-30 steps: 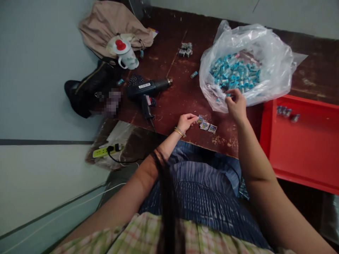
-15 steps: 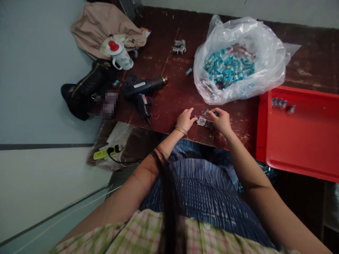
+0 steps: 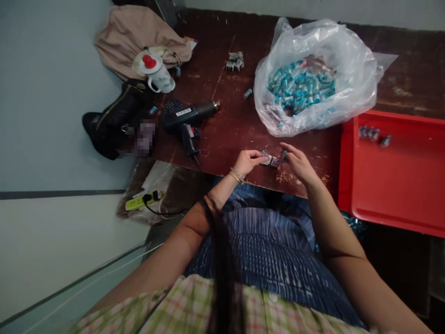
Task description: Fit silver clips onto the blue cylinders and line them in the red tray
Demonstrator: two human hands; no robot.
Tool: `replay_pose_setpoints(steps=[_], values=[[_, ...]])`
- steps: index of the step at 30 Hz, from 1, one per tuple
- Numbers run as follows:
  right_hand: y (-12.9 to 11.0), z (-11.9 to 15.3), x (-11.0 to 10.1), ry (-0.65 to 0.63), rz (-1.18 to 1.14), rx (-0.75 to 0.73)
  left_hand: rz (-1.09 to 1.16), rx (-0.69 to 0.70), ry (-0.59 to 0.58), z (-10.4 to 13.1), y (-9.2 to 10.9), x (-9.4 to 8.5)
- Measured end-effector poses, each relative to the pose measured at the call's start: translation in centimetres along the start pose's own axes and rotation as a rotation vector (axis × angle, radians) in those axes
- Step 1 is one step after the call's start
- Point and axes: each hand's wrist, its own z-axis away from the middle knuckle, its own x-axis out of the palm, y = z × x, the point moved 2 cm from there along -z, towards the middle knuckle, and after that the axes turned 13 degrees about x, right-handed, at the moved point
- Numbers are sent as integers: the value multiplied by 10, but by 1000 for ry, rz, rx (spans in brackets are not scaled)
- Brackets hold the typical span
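My left hand (image 3: 247,162) is at the table's front edge, thumb and fingers pinched on one end of a small printed label (image 3: 266,155). Another small dark printed label (image 3: 275,162) lies against it on the right; whether the two are joined, I cannot tell. Just to their right, my right hand (image 3: 299,163) has its index finger raised and a small teal-capped vial (image 3: 284,155) in its curled fingers, partly hidden. A clear plastic bag (image 3: 351,99) behind the hands holds many similar vials (image 3: 299,90). One loose vial (image 3: 247,93) lies left of the bag.
A red tray (image 3: 399,181) at the right holds several wrapped vials (image 3: 369,133). A heat gun (image 3: 189,116) lies left of my hands, near a lidded mug (image 3: 162,79). Small stacks of labels (image 3: 235,61) stand farther back. A power strip (image 3: 139,202) lies below, left.
My left hand has gone from spread fingers beside the labels to pinching one. My right hand has drawn away to the right with the vial, its index finger lifting.
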Motion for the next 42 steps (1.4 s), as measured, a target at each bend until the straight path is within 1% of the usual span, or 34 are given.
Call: replay_pose_setpoints(steps=[3, 5, 9, 12, 15, 18, 22, 24, 27, 29, 31, 35, 40, 42], values=[[-3, 7, -7, -29, -202, 79, 54, -60, 4, 5, 1, 0], [-13, 14, -6, -21, -280, 64, 52, -81, -19, 8, 4, 2], [-35, 24, 1, 41, -319, -2, 30, -86, -76, 11, 9, 7], [-39, 27, 5, 38, -290, -17, 5, -92, -111, 15, 10, 9], [-37, 31, 6, 1, -273, -4, -9, -99, -148, 19, 9, 10], [-34, 37, 5, -35, -278, -18, 53, -89, -180, 24, 7, 14], [-25, 45, 4, 3, -193, -6, 197, -105, -196, 34, 2, 23], [-18, 50, 6, -3, -204, 28, 269, -168, -186, 40, -3, 27], [-9, 58, 12, -97, -280, 66, 451, -325, -200, 48, -9, 31], [-7, 64, 14, -134, -289, 50, 572, -403, -209, 52, -10, 32], [-8, 71, 13, -93, -253, 6, 645, -423, -196, 54, -7, 32], [-9, 83, 6, 78, -154, -98, 682, -398, -170, 61, 3, 35], [-10, 92, 5, 172, -91, -232, 591, -309, -31, 70, 8, 43], [-11, 93, 6, 185, -91, -250, 546, -288, -8, 72, 7, 46]])
